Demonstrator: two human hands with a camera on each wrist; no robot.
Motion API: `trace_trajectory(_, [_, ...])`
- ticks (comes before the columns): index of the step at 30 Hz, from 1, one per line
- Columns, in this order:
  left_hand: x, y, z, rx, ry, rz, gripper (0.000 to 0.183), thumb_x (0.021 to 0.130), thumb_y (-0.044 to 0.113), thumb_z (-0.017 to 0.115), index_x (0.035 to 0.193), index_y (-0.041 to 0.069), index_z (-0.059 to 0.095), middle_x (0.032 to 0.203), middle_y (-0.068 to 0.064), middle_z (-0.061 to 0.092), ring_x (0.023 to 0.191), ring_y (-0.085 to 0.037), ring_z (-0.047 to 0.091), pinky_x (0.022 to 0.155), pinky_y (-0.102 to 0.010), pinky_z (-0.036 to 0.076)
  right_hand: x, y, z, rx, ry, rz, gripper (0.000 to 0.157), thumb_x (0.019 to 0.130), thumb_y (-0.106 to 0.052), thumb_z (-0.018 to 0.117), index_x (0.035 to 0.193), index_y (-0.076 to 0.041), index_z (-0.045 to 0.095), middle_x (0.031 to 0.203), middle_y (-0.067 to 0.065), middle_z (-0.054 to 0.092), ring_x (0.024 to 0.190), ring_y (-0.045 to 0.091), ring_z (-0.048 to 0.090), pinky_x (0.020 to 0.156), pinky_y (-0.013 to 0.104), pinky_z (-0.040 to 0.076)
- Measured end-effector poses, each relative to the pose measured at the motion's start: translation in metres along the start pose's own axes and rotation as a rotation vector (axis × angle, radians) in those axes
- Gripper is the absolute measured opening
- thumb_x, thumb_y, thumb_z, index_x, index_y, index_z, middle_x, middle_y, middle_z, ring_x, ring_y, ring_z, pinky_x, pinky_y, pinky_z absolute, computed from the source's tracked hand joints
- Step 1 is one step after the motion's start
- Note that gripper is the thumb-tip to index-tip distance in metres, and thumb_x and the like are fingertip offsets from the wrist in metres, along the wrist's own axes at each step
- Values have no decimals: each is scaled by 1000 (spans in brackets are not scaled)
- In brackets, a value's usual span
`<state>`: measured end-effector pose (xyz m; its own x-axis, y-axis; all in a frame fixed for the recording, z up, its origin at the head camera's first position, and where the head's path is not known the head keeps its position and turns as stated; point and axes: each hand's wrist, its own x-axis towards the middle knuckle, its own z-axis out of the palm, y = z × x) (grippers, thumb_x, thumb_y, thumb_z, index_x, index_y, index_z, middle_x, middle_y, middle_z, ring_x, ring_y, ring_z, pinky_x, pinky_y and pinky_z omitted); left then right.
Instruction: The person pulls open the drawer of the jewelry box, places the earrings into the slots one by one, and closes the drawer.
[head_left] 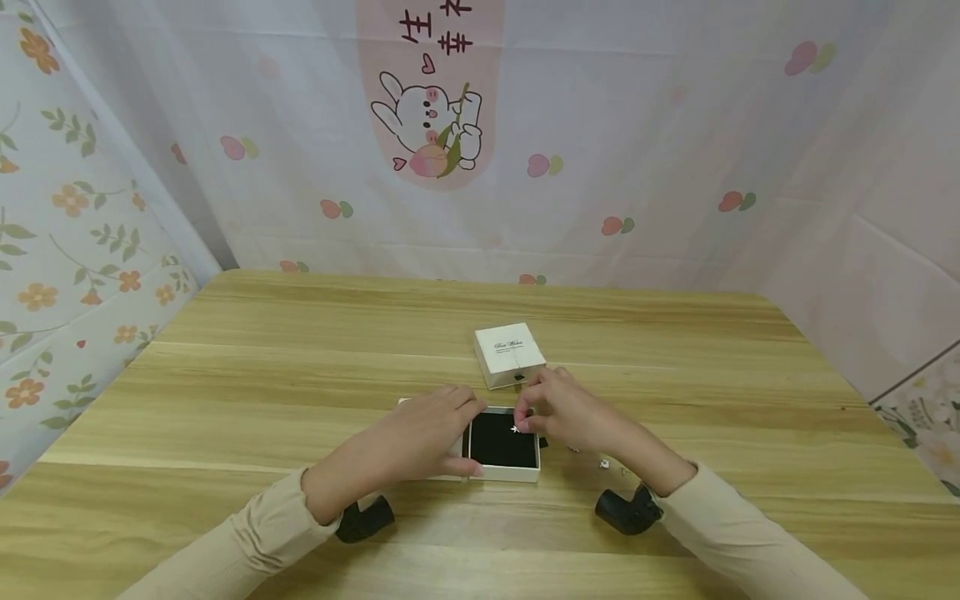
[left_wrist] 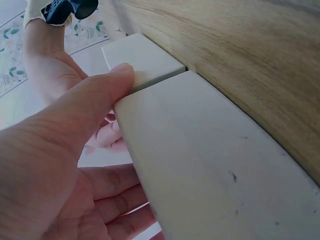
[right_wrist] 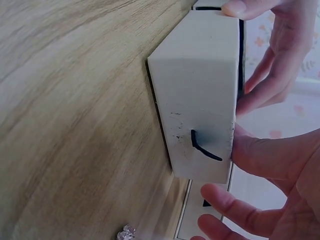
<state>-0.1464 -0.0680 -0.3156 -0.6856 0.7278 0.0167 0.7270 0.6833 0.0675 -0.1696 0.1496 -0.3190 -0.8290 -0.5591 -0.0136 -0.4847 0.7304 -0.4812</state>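
Note:
A white sliding jewelry box [head_left: 504, 474] stands pulled out on the table, its tray lined with a black pad [head_left: 501, 442]. Across the sleeve end lies my left hand [head_left: 431, 429], gripping it with the thumb along the front side and the fingers over the far side. In the left wrist view the thumb presses where tray and sleeve [left_wrist: 210, 145] meet. Over the pad's right part, my right hand [head_left: 558, 404] pinches a small silvery star-shaped piece of jewelry [head_left: 515, 429]. A black ribbon pull [right_wrist: 202, 149] sticks out of the tray's end; the pinched piece is hidden in the right wrist view.
Behind the tray sits a second white box [head_left: 510, 350] with printed lettering and a thin chain on its lid. Several small shiny pieces, including a clear-stoned one [head_left: 604, 464], lie on the wooden table [head_left: 262, 375] by the right forearm. Printed curtains hang behind.

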Motion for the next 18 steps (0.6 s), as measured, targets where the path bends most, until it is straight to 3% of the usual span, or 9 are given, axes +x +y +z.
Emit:
trace_trajectory(9, [0,-1,2,7,12,7,67,80,49,67,125,2,53,117,-6,55,109,-19,51,93,-32,45,1,-4,1,-75,55,2,15,79,-15,72,69,-21,63,95,1,55,90,20,43,75,32,34])
trace_trajectory(18, [-1,-1,0,12,6,8,67,80,48,66,126,2,52,118,-7,55,110,-19,51,95,-32,44,1,-6,1,-120,55,-1,16,78,-13,74,67,-19,64,94,1,55,89,19,42,74,30,34])
